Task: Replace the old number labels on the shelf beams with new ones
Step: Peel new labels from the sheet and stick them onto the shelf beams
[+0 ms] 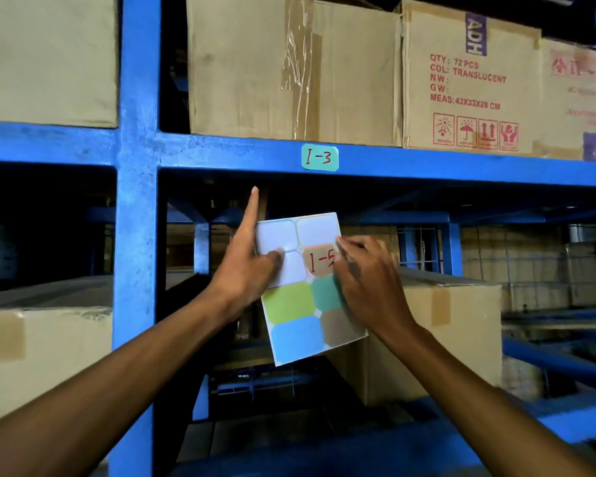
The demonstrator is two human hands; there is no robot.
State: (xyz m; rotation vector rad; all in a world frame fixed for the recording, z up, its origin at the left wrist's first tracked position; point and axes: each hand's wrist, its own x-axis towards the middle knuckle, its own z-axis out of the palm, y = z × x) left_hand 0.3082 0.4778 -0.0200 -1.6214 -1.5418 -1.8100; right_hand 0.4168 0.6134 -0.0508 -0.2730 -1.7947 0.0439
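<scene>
One teal label [319,157] marked "I-3" on blue beam [427,160]. Below, sticker sheet [300,304] pinched by left hand [252,270], index extended; right hand [365,273] fingers closed at sticker "1-5" [320,263]. Carton [468,77] above: "QTY: 72 PCS, COL: TRANSLUCENT".

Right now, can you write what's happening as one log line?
left hand: holds sheet | right hand: fingers on label 1-5 | beam: label I-3 stuck on

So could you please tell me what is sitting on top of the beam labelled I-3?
Cardboard boxes stand along the beam above the I-3 label. Their contents are hidden.
</scene>
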